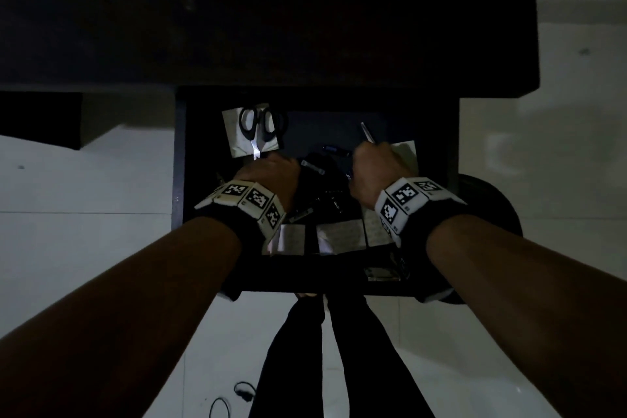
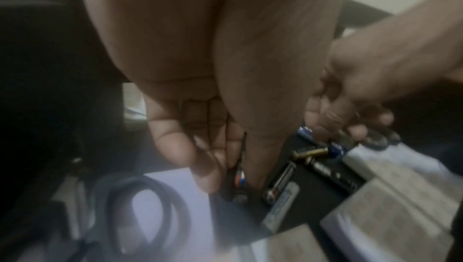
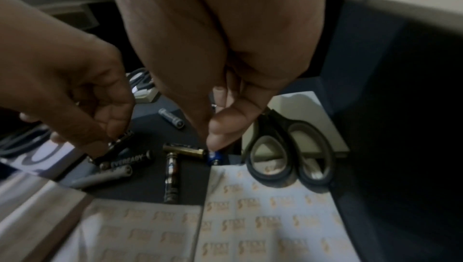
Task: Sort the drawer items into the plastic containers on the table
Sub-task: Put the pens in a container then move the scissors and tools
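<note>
While both hands reach into the open drawer (image 1: 179,159), the left hand (image 3: 82,92) pinches a slim black battery (image 3: 122,137) between thumb and curled fingertips, its long axis slanting down toward the drawer floor. Just below it lie more cylindrical batteries, one black and lettered (image 3: 127,160), one gold (image 3: 185,150). The right hand (image 3: 225,68), fingers curled, touches a small blue battery (image 3: 214,157) with its fingertips. Beside that hand rest black-handled scissors (image 3: 290,153) on printed paper sheets (image 3: 263,216).
</note>
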